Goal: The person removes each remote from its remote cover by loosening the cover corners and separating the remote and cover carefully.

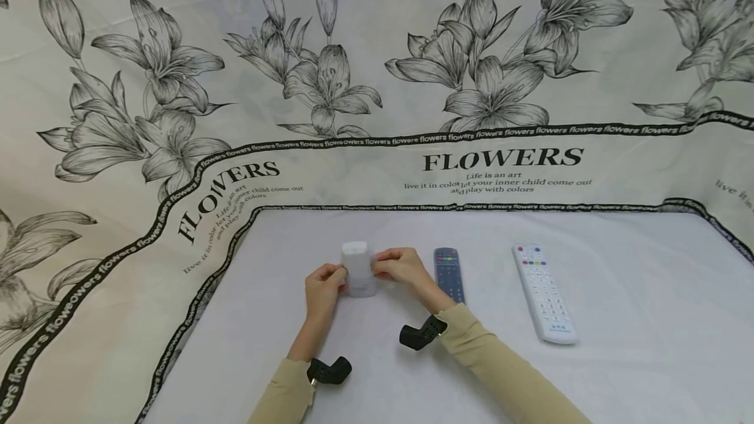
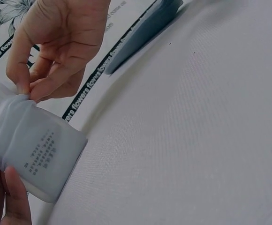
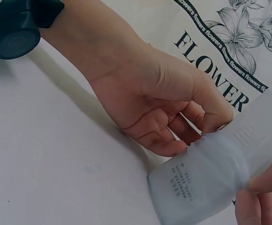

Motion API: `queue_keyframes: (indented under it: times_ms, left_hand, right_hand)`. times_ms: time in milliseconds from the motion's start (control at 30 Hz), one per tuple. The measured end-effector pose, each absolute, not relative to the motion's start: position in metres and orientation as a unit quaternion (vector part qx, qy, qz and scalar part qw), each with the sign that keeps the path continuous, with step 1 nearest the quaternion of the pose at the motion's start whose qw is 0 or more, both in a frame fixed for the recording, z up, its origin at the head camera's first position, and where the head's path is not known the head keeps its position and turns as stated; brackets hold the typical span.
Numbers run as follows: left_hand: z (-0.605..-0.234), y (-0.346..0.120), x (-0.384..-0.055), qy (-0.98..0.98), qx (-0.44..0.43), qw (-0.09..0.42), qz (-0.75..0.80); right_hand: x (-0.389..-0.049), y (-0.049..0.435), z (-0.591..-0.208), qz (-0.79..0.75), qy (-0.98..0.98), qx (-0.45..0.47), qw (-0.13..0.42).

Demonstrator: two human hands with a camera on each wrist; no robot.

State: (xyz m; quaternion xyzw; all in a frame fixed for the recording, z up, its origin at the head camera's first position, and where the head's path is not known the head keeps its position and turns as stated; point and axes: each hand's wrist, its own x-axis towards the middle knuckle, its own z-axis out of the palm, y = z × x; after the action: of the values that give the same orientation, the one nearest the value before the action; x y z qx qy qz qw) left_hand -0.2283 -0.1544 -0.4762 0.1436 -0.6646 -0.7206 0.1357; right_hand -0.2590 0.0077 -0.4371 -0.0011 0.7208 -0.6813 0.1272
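Observation:
A white block-like object (image 1: 355,252) stands upright at the left of the table, its lower part inside a translucent soft sleeve (image 1: 361,286). The sleeve (image 2: 47,154) is bunched into folds around the middle and carries small grey printed text. My left hand (image 1: 324,290) pinches the sleeve's gathered edge on the left side. On the opposite side my right hand (image 1: 406,270) pinches that same edge between thumb and fingertips, seen closer as the right hand (image 3: 159,93) in the right wrist view. What the white object is, I cannot tell.
A dark blue remote control (image 1: 449,277) lies right of my right hand, partly behind the forearm. Farther right lies a longer white remote control (image 1: 544,293). Flower-printed cloth (image 1: 353,175) rises behind the white table (image 1: 648,319). Each wrist wears a black camera.

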Motion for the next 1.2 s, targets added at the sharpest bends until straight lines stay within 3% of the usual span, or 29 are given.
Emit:
queue_keyframes:
  times_ms: [1200]
  left_hand:
    - [-0.478, -0.171, -0.224, -0.726, 0.153, 0.053, -0.669]
  right_hand:
    - [-0.253, 0.008, -0.454, -0.658, 0.74, 0.015, 0.137]
